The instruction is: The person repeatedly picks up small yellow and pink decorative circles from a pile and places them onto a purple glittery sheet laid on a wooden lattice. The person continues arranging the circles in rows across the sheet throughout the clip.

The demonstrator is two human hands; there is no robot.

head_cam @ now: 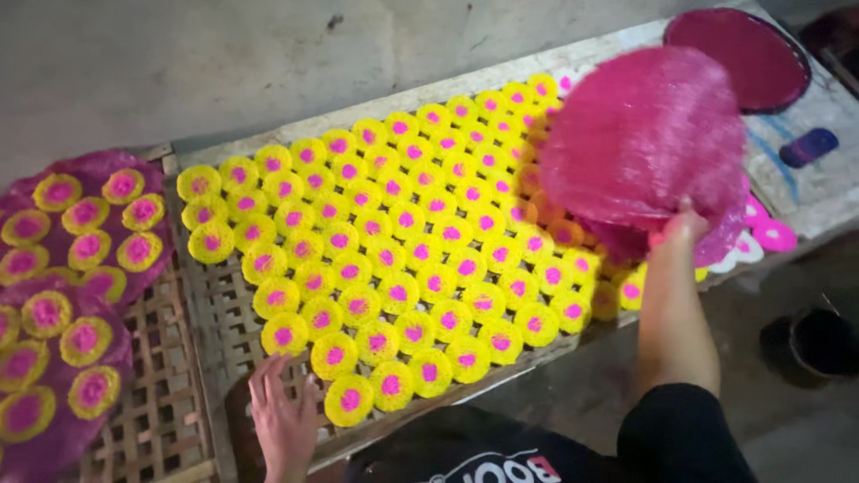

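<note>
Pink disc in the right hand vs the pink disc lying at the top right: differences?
The held pink disc is lifted and tilted by the right hand above the yellow rounds; the dark pink disc lies flat on the bench. The held one looks lighter, rough and lumpy; the flat one looks darker and smoother. Both are round and of similar size.
</note>
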